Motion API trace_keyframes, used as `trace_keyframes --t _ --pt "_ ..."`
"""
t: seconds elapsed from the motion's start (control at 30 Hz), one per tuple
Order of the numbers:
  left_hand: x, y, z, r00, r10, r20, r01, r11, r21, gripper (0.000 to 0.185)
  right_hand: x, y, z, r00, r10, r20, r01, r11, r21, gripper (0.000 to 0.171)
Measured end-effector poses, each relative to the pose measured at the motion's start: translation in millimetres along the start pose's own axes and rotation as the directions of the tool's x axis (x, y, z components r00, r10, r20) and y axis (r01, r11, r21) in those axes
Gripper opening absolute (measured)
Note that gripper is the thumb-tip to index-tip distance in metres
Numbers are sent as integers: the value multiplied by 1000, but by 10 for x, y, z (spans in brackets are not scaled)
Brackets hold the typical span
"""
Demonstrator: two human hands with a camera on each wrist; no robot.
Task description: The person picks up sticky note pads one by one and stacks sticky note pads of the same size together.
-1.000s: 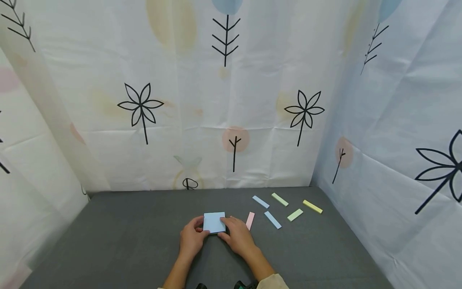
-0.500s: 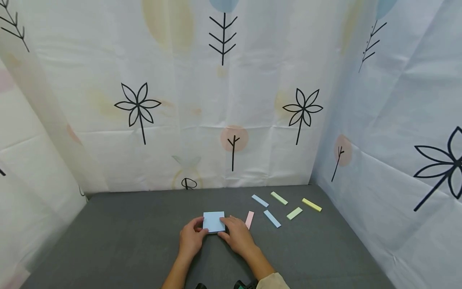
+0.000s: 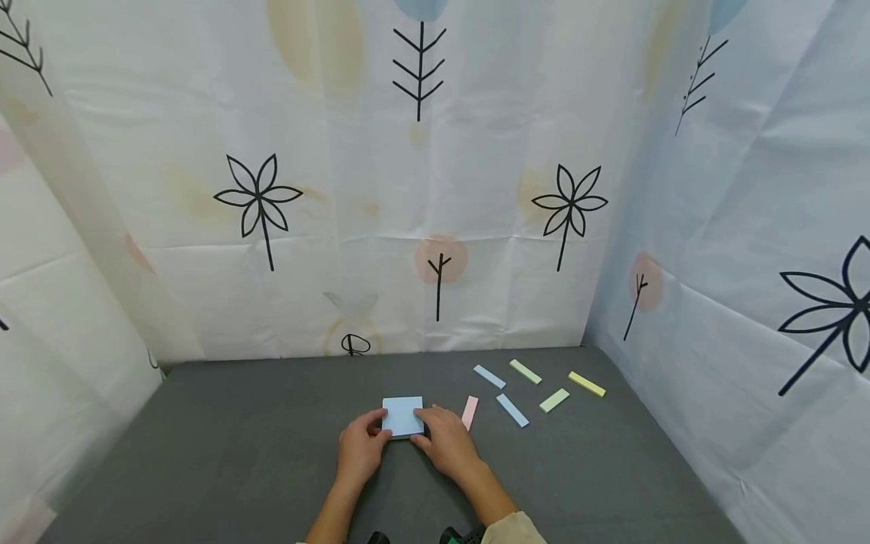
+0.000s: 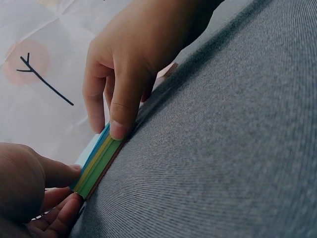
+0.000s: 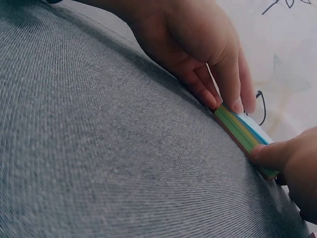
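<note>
A square stack of sticky notes lies on the grey cloth at the middle, light blue on top. Seen from the side in the left wrist view, its edge shows bands of blue, yellow and green over a thin reddish layer. My left hand holds the stack's left side, thumb at the near left corner and fingers along that side. From the right, my right hand grips it with the thumb on the near edge and fingers at the right side and top. The right wrist view shows this right thumb pressed on the layered edge.
Right of the hands lie small note strips: a pink one, two blue, two pale green and a yellow one. A white patterned curtain stands behind the grey table, with more along both sides.
</note>
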State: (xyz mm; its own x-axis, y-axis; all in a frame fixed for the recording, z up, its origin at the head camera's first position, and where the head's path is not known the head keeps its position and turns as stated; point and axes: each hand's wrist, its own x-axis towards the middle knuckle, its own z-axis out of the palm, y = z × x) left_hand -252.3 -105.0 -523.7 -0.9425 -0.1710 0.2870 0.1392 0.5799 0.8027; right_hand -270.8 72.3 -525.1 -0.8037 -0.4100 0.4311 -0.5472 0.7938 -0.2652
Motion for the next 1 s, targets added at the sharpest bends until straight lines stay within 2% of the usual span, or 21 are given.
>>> trace_keyframes --t 0.13,0.37,0.47,0.67,1.0 --pt "2 -6 -7 999 26 21 -26 999 19 30 16 17 -33 999 0 43 -1 1000 10 44" --pt "17 -29 -9 999 38 22 -38 999 30 30 35 110 -166 987 13 159 -33 992 123 50" --pt "15 -42 -10 999 36 23 -37 999 21 28 28 168 -227 990 -13 143 -4 993 120 48" --pt "10 -66 -17 998 59 23 -60 998 21 26 -9 320 -318 994 -71 81 66 996 55 44" --pt "-5 -69 -8 998 60 32 -60 998 2 24 -162 623 -422 995 -95 37 95 995 -21 46"
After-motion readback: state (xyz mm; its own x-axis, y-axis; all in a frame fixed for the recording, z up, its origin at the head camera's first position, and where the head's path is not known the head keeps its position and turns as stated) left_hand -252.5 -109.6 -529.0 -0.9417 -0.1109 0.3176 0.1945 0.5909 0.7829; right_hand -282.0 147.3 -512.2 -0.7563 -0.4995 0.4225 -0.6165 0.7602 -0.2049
